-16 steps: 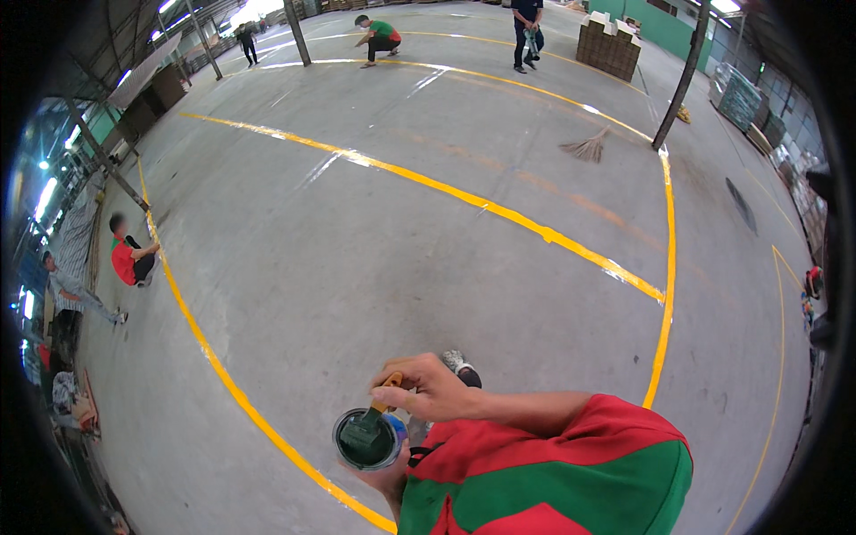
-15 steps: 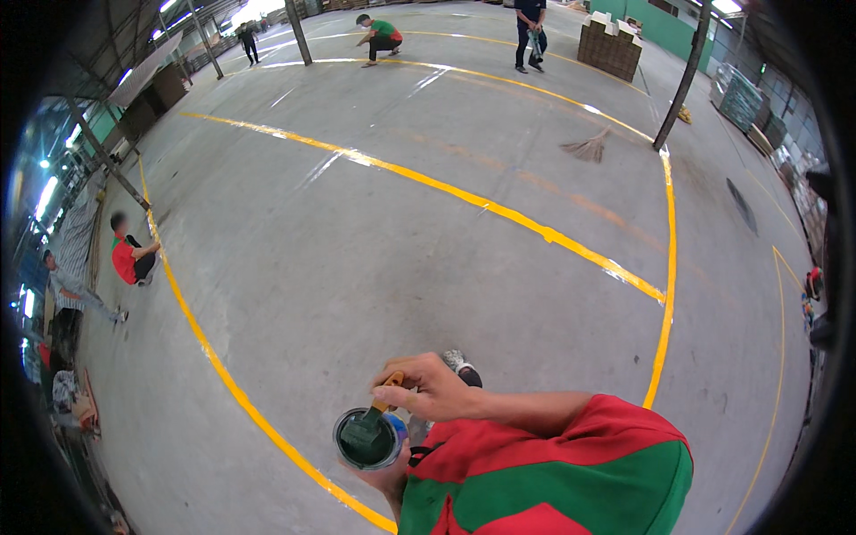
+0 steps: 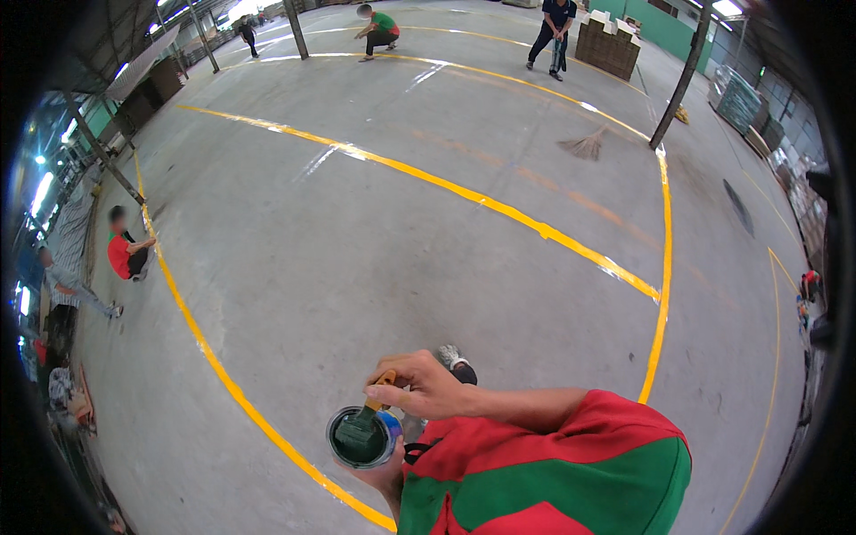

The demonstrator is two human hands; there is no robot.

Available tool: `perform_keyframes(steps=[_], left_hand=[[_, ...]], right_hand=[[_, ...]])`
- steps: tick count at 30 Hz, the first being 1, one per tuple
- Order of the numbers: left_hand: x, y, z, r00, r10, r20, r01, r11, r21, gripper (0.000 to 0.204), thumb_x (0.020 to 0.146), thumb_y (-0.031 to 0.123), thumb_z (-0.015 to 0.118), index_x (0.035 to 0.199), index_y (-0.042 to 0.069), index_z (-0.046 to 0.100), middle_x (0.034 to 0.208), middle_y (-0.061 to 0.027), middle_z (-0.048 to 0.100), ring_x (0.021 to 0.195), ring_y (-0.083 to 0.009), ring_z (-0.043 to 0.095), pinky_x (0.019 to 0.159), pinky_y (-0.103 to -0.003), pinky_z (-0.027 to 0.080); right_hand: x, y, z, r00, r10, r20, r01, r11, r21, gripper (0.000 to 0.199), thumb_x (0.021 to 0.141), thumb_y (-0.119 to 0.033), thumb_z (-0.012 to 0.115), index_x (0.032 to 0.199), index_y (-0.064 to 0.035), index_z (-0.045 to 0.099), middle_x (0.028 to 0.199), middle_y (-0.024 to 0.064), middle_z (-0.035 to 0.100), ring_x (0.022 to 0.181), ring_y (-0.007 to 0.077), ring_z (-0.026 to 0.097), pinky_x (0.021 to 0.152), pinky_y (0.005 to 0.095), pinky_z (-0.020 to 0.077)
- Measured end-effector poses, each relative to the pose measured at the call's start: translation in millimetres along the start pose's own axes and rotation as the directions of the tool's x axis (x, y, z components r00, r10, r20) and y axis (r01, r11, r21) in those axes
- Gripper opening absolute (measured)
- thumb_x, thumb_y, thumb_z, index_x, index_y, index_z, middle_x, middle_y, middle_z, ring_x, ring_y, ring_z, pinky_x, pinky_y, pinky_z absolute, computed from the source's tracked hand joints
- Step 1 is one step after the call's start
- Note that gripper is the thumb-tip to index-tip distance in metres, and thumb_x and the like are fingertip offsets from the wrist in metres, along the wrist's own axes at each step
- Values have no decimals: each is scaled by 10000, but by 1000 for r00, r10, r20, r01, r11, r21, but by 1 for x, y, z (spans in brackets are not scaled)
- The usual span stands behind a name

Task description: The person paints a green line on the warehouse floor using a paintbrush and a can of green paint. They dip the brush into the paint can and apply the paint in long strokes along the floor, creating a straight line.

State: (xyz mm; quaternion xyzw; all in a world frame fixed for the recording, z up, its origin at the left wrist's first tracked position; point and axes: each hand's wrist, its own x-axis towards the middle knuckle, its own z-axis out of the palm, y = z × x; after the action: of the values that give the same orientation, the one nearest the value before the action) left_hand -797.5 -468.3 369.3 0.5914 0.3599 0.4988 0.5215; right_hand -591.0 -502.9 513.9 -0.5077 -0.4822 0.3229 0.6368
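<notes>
A paintbrush (image 3: 382,390) with a yellow-orange handle is pinched in the fingers of my right hand (image 3: 415,383). Its bristles, coated dark green, slant down into the mouth of a round paint can (image 3: 392,424). Dark green paint coats the inside of the can. My left hand (image 3: 385,477), partly hidden under my sleeve and the can, grips the can from its lower side. Beyond my right wrist one shoe (image 3: 453,356) shows on the floor.
Yellow lines (image 3: 464,193) cross the grey concrete floor. A broom head (image 3: 584,146) lies near a post (image 3: 682,80). Co-workers squat at the left line (image 3: 129,250) and far line (image 3: 379,34); another person (image 3: 553,37) stands near stacked brown blocks (image 3: 606,46).
The view has shifted slightly. The far person in dark clothes has moved a little right, legs now apart. Brush and can keep nearly the same position relative to each other.
</notes>
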Motion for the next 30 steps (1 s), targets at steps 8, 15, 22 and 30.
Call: perform_keyframes(steps=[8,15,22,30], left_hand=[[-1,1,1,999,-43,3,43,998,-43,1120,517,3,886,1447,9,261,1409,-209,465,1283,-307,531,1115,-454,473],[2,2,-2,996,-77,37,73,993,93,1117,497,-14,883,1432,-5,271,1389,-208,484,1272,-307,539,1118,-452,467],[0,4,1,994,-111,4,110,991,82,1115,498,21,883,1433,-8,276,1384,-200,489,1265,-307,543,1128,-458,454],[1,-3,-4,993,-107,43,105,994,29,1124,497,57,875,1446,-3,274,1384,-199,484,1273,-312,532,1132,-468,448]], right_hand=[[-2,-1,1,1000,7,-29,-7,1000,23,221,969,-184,644,926,25,701,755,94,686,656,135,654,576,291,500],[-2,3,1,999,-29,-46,31,999,35,218,962,-179,643,908,25,701,752,89,683,636,124,625,564,288,479],[-1,7,1,998,-42,-41,42,999,19,218,961,-187,645,919,19,701,727,80,668,601,124,570,537,302,440],[0,6,0,996,-78,-30,78,997,6,228,960,-199,644,912,16,703,721,84,657,597,131,566,534,309,435]])
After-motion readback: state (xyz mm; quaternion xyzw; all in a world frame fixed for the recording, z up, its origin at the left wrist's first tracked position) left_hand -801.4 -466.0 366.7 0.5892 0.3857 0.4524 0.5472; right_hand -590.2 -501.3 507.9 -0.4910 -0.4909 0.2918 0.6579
